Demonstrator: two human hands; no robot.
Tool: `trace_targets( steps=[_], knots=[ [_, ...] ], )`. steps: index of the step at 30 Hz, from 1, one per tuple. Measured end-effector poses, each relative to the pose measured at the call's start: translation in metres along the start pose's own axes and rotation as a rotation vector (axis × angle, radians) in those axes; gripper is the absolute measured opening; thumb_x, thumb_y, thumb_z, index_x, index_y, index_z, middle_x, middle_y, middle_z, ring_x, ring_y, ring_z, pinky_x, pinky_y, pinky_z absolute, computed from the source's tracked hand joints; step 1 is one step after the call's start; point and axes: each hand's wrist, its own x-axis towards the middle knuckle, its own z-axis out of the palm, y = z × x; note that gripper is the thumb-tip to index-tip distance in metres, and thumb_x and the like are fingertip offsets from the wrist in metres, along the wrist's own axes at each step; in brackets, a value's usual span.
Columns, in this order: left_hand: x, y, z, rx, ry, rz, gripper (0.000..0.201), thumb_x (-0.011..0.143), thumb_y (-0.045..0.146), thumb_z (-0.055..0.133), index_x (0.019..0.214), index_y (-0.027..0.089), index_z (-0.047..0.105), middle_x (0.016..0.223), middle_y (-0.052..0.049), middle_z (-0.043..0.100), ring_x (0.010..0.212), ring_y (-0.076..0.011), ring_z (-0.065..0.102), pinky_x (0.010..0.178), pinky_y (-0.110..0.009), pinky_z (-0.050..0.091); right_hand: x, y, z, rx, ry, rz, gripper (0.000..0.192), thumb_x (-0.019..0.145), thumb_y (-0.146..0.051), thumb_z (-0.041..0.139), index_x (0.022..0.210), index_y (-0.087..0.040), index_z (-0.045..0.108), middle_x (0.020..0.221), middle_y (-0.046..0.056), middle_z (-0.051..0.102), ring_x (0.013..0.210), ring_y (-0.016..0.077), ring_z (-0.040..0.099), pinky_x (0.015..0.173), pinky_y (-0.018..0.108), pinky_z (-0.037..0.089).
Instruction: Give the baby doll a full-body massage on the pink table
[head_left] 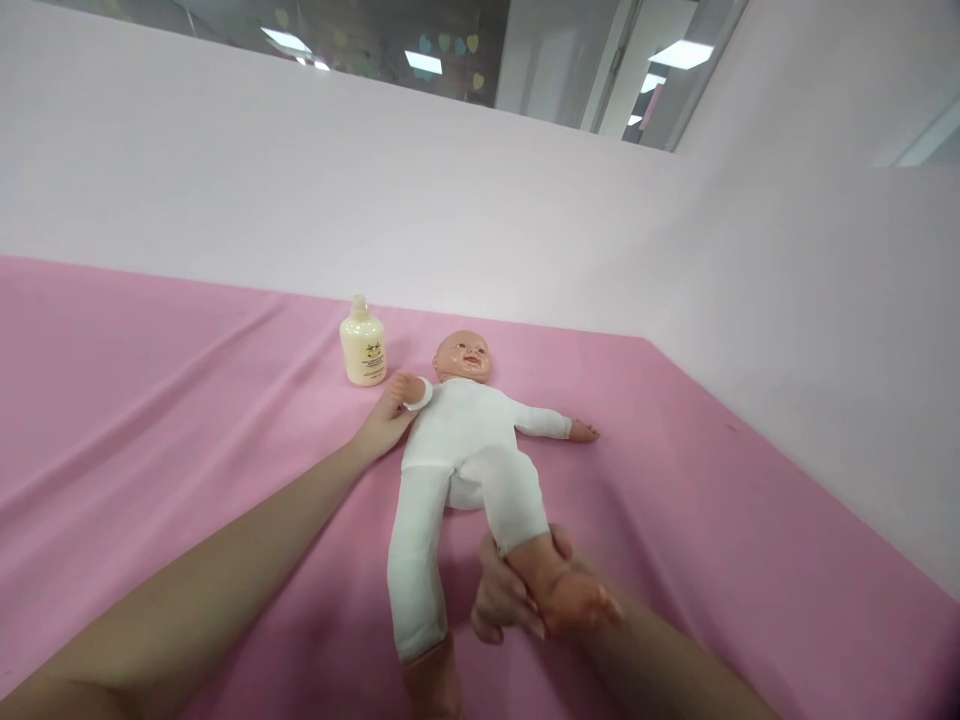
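Mid-bed on the pink sheet [150, 400], my left hand [382, 425] grasps the doll [465, 430] by its arm, my right hand [510, 595] clasps its foot, bottle [363, 345] untouched.

Baby doll [465, 440] in white bodysuit lies face-up on the pink cloth [150, 400]

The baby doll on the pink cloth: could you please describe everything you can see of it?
The baby doll lies face up on the pink cloth, head toward the wall. It has a plastic-looking bald head, hands and feet, and a soft white body suit. The left hand holds one doll wrist; the right hand grips a raised ankle. Its other arm lies stretched out.
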Motion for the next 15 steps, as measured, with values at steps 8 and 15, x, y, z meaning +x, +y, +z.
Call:
trace_targets(
  steps=[8,15],
  knots=[
    [-0.001,0.011,-0.005,0.248,-0.161,0.229,0.044,0.084,0.03,0.059,0.128,0.028,0.064,0.129,-0.008,0.061,0.122,-0.0311,0.052,0.111,-0.047,0.035,0.003,-0.041,0.027,0.408,0.41,-0.179,0.046,0.082,-0.065,0.054,0.081,-0.018,0.053,0.06,-0.005,0.043,0.058,0.0108,0.034,0.075,0.029,0.043],
    [-0.002,0.008,-0.006,0.278,-0.163,0.232,0.046,0.084,0.028,0.058,0.13,0.027,0.063,0.13,-0.009,0.061,0.123,-0.0313,0.051,0.112,-0.047,0.035,0.004,-0.035,0.024,0.451,0.38,-0.191,0.048,0.08,-0.065,0.057,0.082,-0.017,0.057,0.06,-0.005,0.043,0.057,0.0112,0.032,0.076,0.029,0.042]
  ],
)
